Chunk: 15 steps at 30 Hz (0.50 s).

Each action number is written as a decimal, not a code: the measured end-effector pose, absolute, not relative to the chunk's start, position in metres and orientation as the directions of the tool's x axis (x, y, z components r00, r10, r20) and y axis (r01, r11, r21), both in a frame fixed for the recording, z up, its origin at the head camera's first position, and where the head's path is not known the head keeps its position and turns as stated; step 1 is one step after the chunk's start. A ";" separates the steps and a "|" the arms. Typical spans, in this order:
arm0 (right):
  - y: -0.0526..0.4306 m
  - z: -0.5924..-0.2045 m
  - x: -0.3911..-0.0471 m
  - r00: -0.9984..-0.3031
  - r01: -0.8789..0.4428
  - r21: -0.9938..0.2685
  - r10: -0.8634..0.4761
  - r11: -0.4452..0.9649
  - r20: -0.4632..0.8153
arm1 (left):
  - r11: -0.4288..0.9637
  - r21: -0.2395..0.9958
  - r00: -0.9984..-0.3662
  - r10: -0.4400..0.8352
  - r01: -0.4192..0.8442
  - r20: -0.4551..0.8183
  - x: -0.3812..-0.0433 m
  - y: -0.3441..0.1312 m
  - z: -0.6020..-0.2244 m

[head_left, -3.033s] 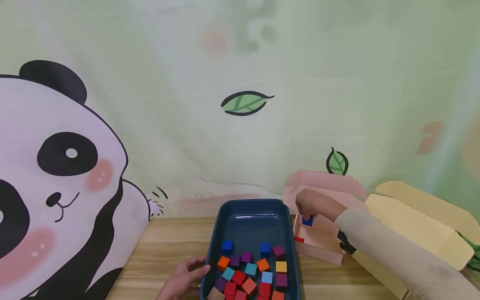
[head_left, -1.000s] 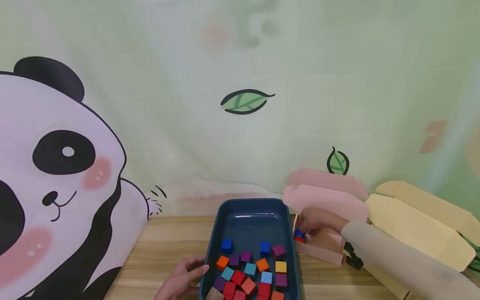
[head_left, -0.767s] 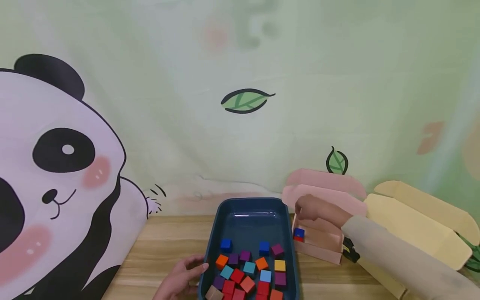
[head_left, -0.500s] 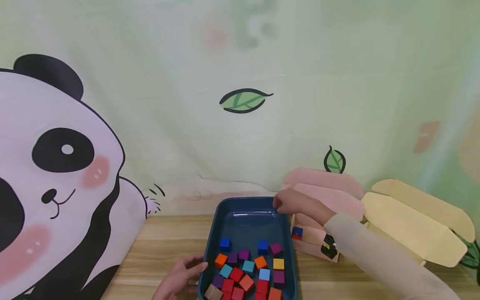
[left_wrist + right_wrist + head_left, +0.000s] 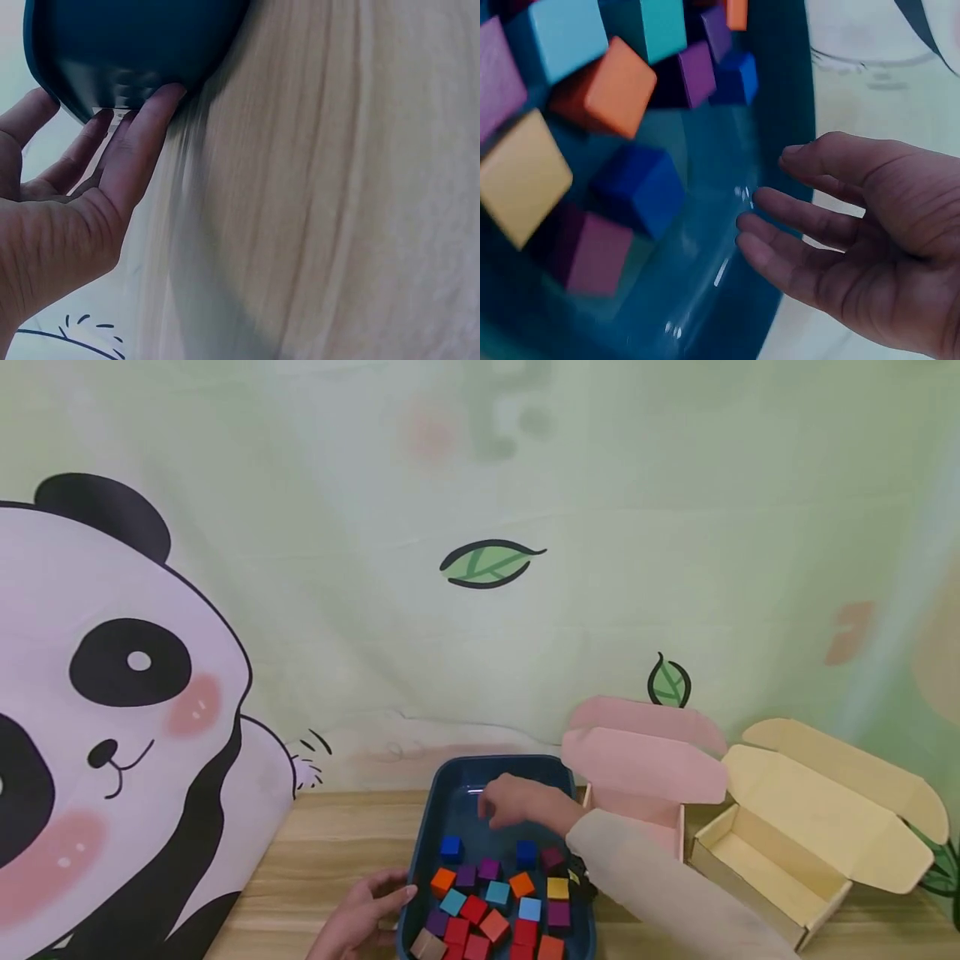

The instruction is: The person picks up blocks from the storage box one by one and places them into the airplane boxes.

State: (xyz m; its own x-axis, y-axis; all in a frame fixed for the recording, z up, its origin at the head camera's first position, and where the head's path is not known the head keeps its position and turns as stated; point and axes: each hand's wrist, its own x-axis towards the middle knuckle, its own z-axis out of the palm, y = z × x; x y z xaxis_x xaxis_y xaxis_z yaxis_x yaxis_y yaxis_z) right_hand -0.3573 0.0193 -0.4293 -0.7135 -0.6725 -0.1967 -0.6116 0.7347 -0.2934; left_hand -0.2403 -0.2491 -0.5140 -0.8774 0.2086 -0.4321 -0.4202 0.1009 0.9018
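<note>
A dark blue tray [image 5: 442, 793] stands on the table, its near half filled with several coloured cubes. My right hand [image 5: 517, 802] hovers over the tray's far half, fingers loosely bent and holding nothing. In the right wrist view, this hand [image 5: 855, 232] is nearest to a blue cube [image 5: 641, 191], with a gap between them. A second blue cube [image 5: 451, 849] lies at the tray's left. My left hand [image 5: 365, 910] touches the tray's left side, and in the left wrist view its extended fingers [image 5: 139, 142] rest against the outer wall.
Right of the tray stands an open pink box [image 5: 645, 764], its inside partly hidden by my right sleeve [image 5: 667, 885]. An open yellow box [image 5: 772, 860] is farther right. Behind the wooden table [image 5: 330, 835] hangs a panda-printed cloth [image 5: 360, 610].
My right hand lowered a blue cube onto a red one in the pink box and let go. It then rose and moved left over the tray. The left hand stayed put.
</note>
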 end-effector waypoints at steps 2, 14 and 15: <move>0.008 -0.433 -0.354 -0.709 -0.613 -0.295 -0.675 0.733 -0.203 | 0.101 0.901 -0.876 0.214 -0.421 -0.433 -0.240 -0.250 -0.514; -0.043 -0.451 -0.349 -0.706 -0.595 -0.321 -0.670 0.737 -0.229 | 0.065 0.909 -0.872 0.264 -0.411 -0.413 -0.240 -0.251 -0.516; -0.045 -0.453 -0.349 -0.708 -0.589 -0.325 -0.667 0.739 -0.233 | 0.068 0.909 -0.872 0.264 -0.411 -0.413 -0.240 -0.252 -0.516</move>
State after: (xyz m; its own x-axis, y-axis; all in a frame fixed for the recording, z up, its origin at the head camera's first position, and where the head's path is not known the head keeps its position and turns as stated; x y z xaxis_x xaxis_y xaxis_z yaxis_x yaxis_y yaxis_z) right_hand -0.3494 -0.0451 -0.4533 -0.7079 -0.6668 -0.2327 -0.5895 0.7394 -0.3254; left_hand -0.2401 -0.2516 -0.5157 -0.8716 0.2636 -0.4134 -0.4107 0.0679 0.9092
